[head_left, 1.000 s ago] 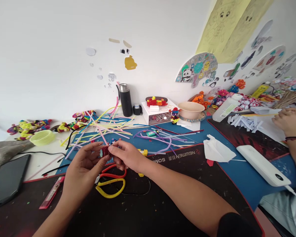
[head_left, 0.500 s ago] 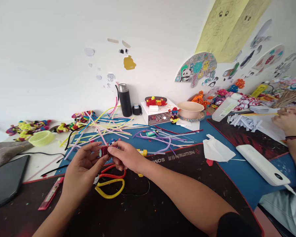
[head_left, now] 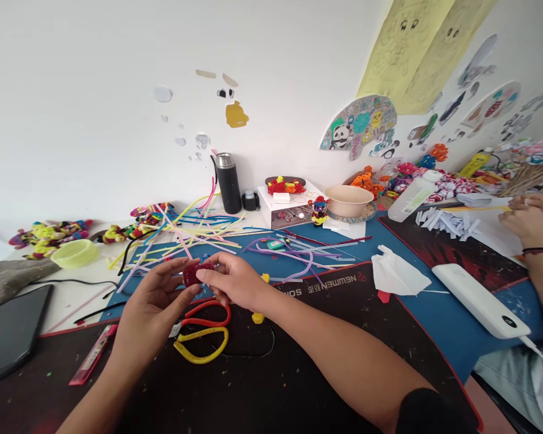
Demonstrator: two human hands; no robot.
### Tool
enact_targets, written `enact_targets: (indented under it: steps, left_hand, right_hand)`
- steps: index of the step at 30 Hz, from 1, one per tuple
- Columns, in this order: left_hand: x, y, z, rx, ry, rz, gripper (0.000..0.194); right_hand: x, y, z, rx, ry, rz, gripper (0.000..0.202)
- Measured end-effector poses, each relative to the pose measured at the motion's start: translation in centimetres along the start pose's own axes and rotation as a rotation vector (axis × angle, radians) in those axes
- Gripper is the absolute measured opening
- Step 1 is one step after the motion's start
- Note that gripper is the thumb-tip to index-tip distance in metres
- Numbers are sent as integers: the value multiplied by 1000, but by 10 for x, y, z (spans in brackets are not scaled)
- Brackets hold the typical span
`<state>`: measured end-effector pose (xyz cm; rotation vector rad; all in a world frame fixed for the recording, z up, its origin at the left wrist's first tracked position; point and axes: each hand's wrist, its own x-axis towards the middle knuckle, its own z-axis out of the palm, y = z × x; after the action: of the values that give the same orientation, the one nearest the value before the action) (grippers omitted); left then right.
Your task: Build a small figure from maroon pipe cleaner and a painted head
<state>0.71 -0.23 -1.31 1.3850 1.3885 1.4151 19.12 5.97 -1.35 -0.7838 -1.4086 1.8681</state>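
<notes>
A small dark red fuzzy piece [head_left: 191, 275], apparently made of pipe cleaner, is held up over the mat between both hands. My left hand [head_left: 150, 304] pinches it from the left with thumb and fingers. From the other side my right hand [head_left: 233, 278] presses its thumb on the piece, its fingers curled behind and partly hidden. Just below the hands lie scissors [head_left: 201, 360] with one red and one yellow handle, their blades mostly covered by my left hand. A yellow tool [head_left: 258, 317] with a thin black cord is partly hidden under my right forearm.
Loose pipe cleaners [head_left: 194, 232] spread across the table behind the hands. A black thermos [head_left: 228, 185], a white box [head_left: 291, 218] and a beige bowl [head_left: 349, 202] stand by the wall. A phone [head_left: 15, 331] lies left. At right are a white power bank [head_left: 479, 301] and another person's hands [head_left: 531, 220].
The dark red piece has turned in my fingers, showing more of its red side; the pale patch beside it is now out of sight. Both hands stay nearly in place.
</notes>
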Motion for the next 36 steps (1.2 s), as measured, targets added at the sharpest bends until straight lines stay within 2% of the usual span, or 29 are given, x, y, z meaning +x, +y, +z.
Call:
enact_targets:
  steps: [4,7,12,15,19,23,26,31,36]
  left_hand:
    - [5,3,-5,4,-34,-99,70]
    - [8,3,-8,-43,-108,-217,74]
    - [9,3,-6,-152,-144,-318,73]
    - [8,2,-6,-123,-98,-304,71]
    - [5,-1,-10,-46,-12,-208,61]
    - [0,-2,-8,35,16,-73,51]
    - [-2,-4,-5,66,8,-25,51]
    - [3,0,-9,64,-47,-61,60]
    - [7,11,-8,47,-116,-171,67]
  right_hand:
    - [2,0,-5,-33,18,-38,29]
    - [2,0,-7,-35,17,-45,33]
    - [0,-2,-5,-85,1,-38,20]
    - [-1,-2,-5,-98,0,-33,23]
    - [2,-1,-5,-12,13,-13,38]
    - [3,-2,-5,119,31,53,42]
    - [2,-5,-4,128,35,93,40]
    - [0,-9,-5,103,47,91,38]
    - [3,-1,-8,118,-13,16,49]
